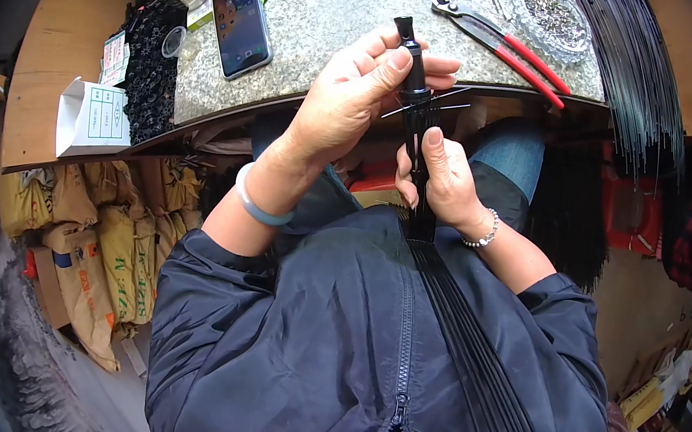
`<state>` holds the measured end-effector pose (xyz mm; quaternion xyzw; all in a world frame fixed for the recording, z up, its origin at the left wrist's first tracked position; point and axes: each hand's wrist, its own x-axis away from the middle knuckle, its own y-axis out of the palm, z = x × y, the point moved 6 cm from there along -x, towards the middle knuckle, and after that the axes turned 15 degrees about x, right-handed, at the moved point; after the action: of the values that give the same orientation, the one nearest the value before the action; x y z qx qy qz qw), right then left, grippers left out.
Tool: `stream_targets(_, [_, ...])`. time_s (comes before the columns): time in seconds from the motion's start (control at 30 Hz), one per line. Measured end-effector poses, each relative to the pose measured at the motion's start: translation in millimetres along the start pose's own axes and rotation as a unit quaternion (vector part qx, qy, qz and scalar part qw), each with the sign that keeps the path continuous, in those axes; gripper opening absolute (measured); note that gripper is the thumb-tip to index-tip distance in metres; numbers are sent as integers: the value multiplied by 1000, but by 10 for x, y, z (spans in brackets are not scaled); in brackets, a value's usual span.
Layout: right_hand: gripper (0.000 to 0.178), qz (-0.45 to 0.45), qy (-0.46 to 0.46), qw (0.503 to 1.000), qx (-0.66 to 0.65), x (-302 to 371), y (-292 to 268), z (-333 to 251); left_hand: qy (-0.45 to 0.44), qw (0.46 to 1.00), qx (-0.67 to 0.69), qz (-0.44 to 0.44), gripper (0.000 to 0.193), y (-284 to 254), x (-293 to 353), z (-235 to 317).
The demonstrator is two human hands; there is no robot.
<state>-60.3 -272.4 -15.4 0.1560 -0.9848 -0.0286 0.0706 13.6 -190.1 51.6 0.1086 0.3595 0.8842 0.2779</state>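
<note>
A black umbrella frame (476, 356) slants across the front of my dark jacket, its long thin ribs fanned toward the lower right. My left hand (350, 85) pinches the black tubular piece (417, 72) at its upper end between thumb and fingers. Just below, my right hand (447, 177) is wrapped round the bundled ribs, thumb on top. Between the two hands, a few thin ribs or wires (430, 106) stick out sideways. The fingers partly hide the joint there.
On the stone-topped table lie red-handled pliers (508, 49), a phone (242, 26) and a glass dish of small metal parts (552, 20). A bundle of thin rods (635, 79) overhangs the right edge. A white box (95, 120) stands left by black parts (156, 95). Sacks (84, 278) fill the lower left.
</note>
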Motion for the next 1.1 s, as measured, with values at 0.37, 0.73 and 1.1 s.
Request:
stream_targets(0.37, [60,11,4,1000,-7,2,-22,27,-79,996,-29,10,36,-123,64,-92])
stream_targets(0.73, [63,0,-5,1000,-1,20,-22,-17,-76,996,-53,-11,32,-199,60,-142])
stream_targets(1.1, [63,-3,-19,1000,-3,45,-22,-35,-76,993,-65,-69,35,-96,92,-124])
